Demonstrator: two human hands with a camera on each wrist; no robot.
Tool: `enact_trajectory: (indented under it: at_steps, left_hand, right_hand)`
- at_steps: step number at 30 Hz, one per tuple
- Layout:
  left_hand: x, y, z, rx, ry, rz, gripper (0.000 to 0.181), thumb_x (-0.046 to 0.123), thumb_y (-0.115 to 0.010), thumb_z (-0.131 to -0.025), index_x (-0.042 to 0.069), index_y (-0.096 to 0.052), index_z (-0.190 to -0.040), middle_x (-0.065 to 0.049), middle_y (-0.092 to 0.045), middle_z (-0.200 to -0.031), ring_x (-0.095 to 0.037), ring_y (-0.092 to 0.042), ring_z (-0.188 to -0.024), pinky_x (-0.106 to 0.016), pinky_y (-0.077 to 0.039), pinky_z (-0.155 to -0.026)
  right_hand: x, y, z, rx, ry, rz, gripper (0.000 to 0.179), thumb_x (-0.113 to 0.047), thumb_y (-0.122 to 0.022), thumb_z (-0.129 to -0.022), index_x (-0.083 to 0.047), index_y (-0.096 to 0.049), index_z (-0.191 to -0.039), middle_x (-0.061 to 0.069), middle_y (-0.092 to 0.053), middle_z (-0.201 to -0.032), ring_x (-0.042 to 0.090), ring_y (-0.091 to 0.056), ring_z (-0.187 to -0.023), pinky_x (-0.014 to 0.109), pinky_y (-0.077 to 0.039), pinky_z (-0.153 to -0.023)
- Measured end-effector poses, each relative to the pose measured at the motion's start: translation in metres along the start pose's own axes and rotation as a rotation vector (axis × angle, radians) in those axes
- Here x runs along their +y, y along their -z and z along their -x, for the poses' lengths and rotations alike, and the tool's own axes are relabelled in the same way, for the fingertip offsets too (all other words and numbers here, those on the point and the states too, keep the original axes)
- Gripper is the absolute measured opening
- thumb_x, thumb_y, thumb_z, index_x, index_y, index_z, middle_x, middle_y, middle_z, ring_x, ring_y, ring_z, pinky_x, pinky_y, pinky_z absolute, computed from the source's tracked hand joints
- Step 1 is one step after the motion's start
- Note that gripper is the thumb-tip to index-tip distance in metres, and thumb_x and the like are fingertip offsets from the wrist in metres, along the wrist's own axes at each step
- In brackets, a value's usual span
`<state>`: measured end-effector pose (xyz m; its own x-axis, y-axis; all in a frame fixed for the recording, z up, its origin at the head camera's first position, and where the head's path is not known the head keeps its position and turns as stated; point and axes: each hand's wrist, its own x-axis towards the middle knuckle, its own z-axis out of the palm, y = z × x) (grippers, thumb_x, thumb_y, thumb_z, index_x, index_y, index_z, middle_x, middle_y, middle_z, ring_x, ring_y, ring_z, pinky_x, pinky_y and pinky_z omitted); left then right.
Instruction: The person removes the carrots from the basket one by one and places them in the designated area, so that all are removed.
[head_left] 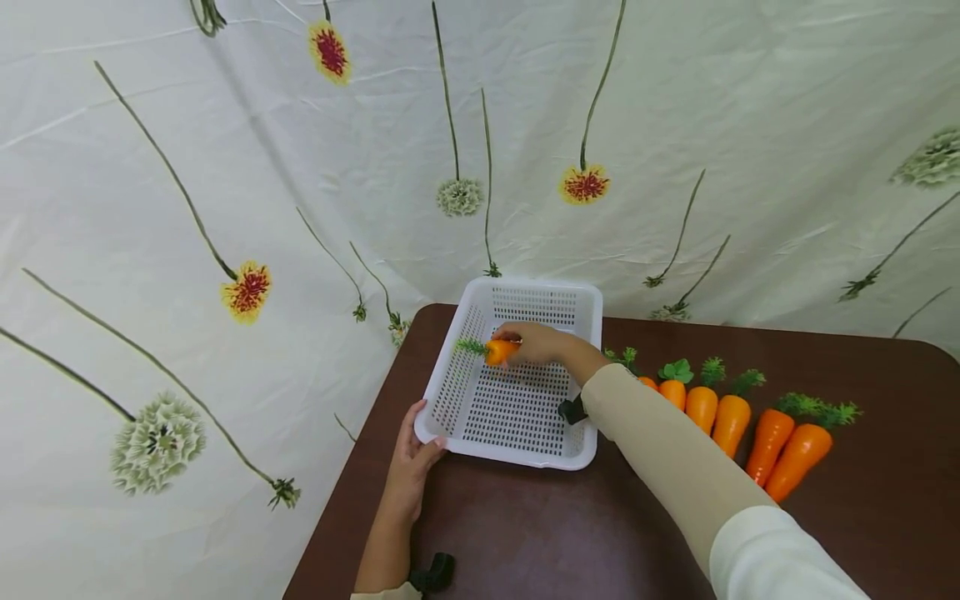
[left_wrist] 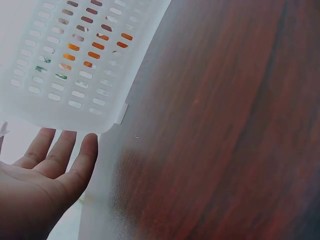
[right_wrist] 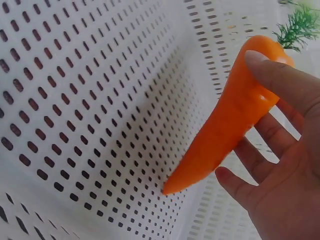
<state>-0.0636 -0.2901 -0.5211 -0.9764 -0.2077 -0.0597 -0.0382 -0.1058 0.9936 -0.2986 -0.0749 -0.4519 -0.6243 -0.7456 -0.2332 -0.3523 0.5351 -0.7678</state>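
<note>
My right hand (head_left: 536, 343) is inside a white plastic basket (head_left: 517, 460), gripping an orange carrot (right_wrist: 220, 120) with a green leafy top (right_wrist: 300, 27). In the right wrist view the thumb lies over the carrot's thick end and the fingers come round from the far side. Its narrow tip points down close to the slotted basket floor. At the basket's near left corner, my left hand (head_left: 408, 462) holds the rim between thumb and fingers. The left wrist view shows its fingertips (left_wrist: 90, 142) against the basket's outer wall, with orange visible through the slots.
Several more carrots (head_left: 798, 458) lie in a row on the dark brown table (head_left: 525, 533), right of the basket and partly behind the right sleeve (head_left: 675, 467). A pale flower-printed cloth (head_left: 525, 233) hangs behind and left of the table.
</note>
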Motion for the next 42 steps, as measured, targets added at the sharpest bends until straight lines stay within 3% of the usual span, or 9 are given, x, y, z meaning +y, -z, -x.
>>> enact_trajectory:
  at_steps: [5,11,14,25,35,42]
  left_hand:
    - [0.000,-0.002,0.000,0.006,0.002,-0.001,0.068,0.004,-0.059,-0.098,0.020,-0.027,-0.156,-0.016,-0.042,-0.151,-0.025,-0.058,-0.126,-0.025,-0.050,-0.093]
    - [-0.002,-0.001,0.002,0.004,0.007,0.014,0.068,0.004,-0.058,-0.098,0.019,-0.025,-0.157,-0.015,-0.042,-0.152,-0.022,-0.058,-0.127,-0.024,-0.051,-0.095]
    - [-0.003,0.000,0.002,0.000,-0.001,0.023,0.068,0.005,-0.058,-0.099,0.020,-0.025,-0.156,-0.015,-0.041,-0.153,-0.021,-0.059,-0.127,-0.023,-0.052,-0.095]
    - [-0.002,-0.002,-0.001,-0.009,0.005,0.017,0.068,0.007,-0.058,-0.099,0.025,-0.026,-0.156,-0.014,-0.041,-0.156,-0.028,-0.055,-0.132,-0.024,-0.052,-0.095]
    - [-0.004,-0.002,-0.001,-0.009,0.013,0.017,0.068,0.006,-0.057,-0.099,0.024,-0.025,-0.157,-0.014,-0.042,-0.153,-0.025,-0.058,-0.129,-0.024,-0.052,-0.095]
    - [0.000,-0.005,0.000,-0.002,0.020,0.019,0.069,0.006,-0.057,-0.099,0.024,-0.025,-0.157,-0.015,-0.042,-0.153,-0.023,-0.058,-0.129,-0.023,-0.052,-0.094]
  right_hand:
    - [-0.004,0.008,0.008,0.016,0.031,-0.034,0.047,-0.018,-0.073,-0.093,-0.020,-0.057,-0.138,0.005,-0.058,-0.144,0.026,-0.051,-0.136,0.048,-0.035,-0.120]
    - [-0.010,0.012,0.020,0.013,0.053,-0.092,0.049,-0.016,-0.070,-0.095,-0.018,-0.054,-0.141,0.008,-0.057,-0.146,0.030,-0.049,-0.138,0.048,-0.045,-0.112]
    - [-0.015,0.013,0.026,0.027,0.048,-0.099,0.052,-0.019,-0.069,-0.096,-0.018,-0.050,-0.144,0.009,-0.055,-0.147,0.031,-0.048,-0.140,0.050,-0.043,-0.114]
    - [-0.030,0.019,0.048,0.106,0.096,-0.115,0.053,-0.026,-0.069,-0.096,-0.017,-0.049,-0.145,0.008,-0.057,-0.145,0.030,-0.051,-0.138,0.048,-0.044,-0.113]
    - [-0.031,0.024,0.072,0.229,0.107,-0.257,0.053,-0.032,-0.070,-0.096,-0.016,-0.050,-0.143,0.007,-0.059,-0.138,0.029,-0.054,-0.132,0.046,-0.046,-0.112]
    - [-0.032,0.028,0.100,0.315,0.069,-0.403,0.060,-0.035,-0.069,-0.096,-0.017,-0.046,-0.148,0.010,-0.057,-0.141,0.030,-0.052,-0.134,0.049,-0.046,-0.110]
